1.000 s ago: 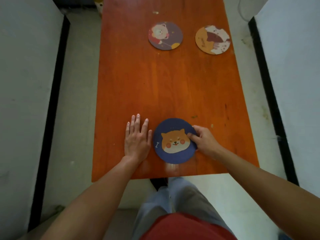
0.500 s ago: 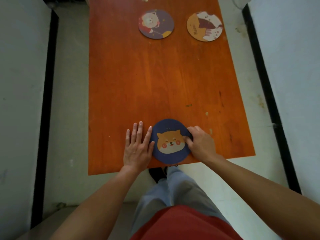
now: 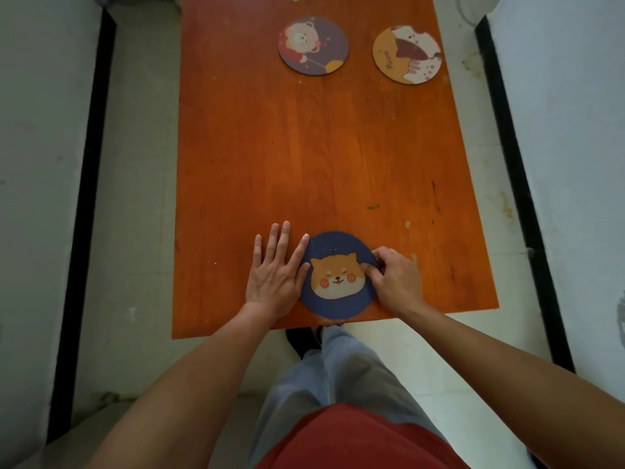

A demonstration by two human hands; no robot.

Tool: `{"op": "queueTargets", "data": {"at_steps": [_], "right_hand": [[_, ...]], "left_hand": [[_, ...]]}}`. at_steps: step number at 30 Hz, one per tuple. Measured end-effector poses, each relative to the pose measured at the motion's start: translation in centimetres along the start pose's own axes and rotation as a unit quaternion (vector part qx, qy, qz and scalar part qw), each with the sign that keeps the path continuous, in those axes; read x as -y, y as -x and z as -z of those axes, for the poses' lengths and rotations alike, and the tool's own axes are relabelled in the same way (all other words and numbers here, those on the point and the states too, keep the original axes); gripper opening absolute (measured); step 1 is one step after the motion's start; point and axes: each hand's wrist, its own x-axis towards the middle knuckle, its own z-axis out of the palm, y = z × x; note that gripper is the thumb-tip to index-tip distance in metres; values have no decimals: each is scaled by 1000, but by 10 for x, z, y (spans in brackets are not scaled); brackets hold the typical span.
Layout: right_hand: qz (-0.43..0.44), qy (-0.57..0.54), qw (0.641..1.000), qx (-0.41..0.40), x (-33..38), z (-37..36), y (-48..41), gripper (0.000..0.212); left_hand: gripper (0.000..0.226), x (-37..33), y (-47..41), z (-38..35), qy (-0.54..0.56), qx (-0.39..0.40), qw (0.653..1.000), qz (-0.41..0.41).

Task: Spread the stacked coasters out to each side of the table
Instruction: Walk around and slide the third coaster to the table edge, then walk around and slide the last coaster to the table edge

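Note:
A dark blue round coaster with an orange dog face (image 3: 338, 275) lies at the near edge of the orange wooden table (image 3: 321, 147). My right hand (image 3: 397, 280) pinches its right rim with thumb and fingers. My left hand (image 3: 275, 270) lies flat on the table beside the coaster's left rim, fingers spread, thumb and forefinger touching the rim. Whether more coasters lie under it cannot be seen. At the far end lie a purple coaster with a bear (image 3: 313, 45) and an orange coaster with white animals (image 3: 407, 54).
Pale floor runs along both long sides of the table, bordered by black strips (image 3: 89, 164) and white walls. My legs in grey trousers (image 3: 338, 374) and a dark shoe show below the near table edge.
The dog coaster has slid toward the near table edge under my right hand. My left hand stayed flat beside it. The view shifted.

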Motion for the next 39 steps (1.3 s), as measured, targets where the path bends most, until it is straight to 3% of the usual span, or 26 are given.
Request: {"op": "queueTargets", "data": {"at_steps": [9,12,14,20,28,33,39], "right_hand": [[32,115,993,-14,0,0,-2,20],[54,153,987,-4,8,12,-14,45],[75,166,983,-2,24,21,-31,51],[219,135,966,3,133,28,-91,30],[338,162,927,10,282,19,-129,32],[342,198,918,-5,348,-15,-137,31],[285,204,937,-10,420,-86,-143,34]], "left_hand": [[58,1,-4,8,-8,30,1000,0],[56,3,-8,26,-18,76,997,-7],[49,9,-13,46,-2,90,996,-15],[27,54,-28,124,-9,35,999,27],[27,155,-8,205,-1,-15,992,128],[25,235,14,224,-13,-20,987,157],[24,346,25,228,-18,-14,994,103]]}}
